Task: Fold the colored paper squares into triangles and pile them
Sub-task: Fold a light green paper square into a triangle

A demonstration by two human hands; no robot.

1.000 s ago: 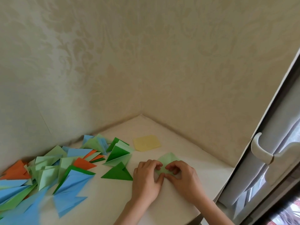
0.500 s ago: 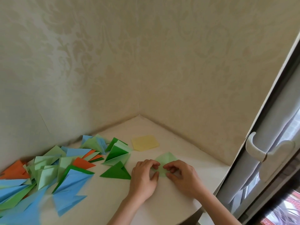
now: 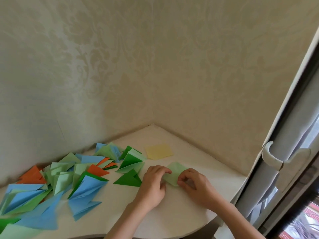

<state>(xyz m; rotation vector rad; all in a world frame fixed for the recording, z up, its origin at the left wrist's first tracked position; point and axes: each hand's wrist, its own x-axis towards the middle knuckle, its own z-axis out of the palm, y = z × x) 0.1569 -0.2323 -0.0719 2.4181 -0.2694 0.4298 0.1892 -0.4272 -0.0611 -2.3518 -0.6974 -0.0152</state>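
Both hands, left hand point(image 3: 152, 182) and right hand point(image 3: 195, 184), pinch the light-green paper point(image 3: 175, 173) (its near edge hidden).

One head-worn view looks forward and steeply down from close above the desk point(image 3: 172, 213), facing the wall corner point(image 3: 153, 118) at 12 o'clock. Forearms enter from 6 o'clock; a window frame point(image 3: 293, 135) stands at 3 o'clock.
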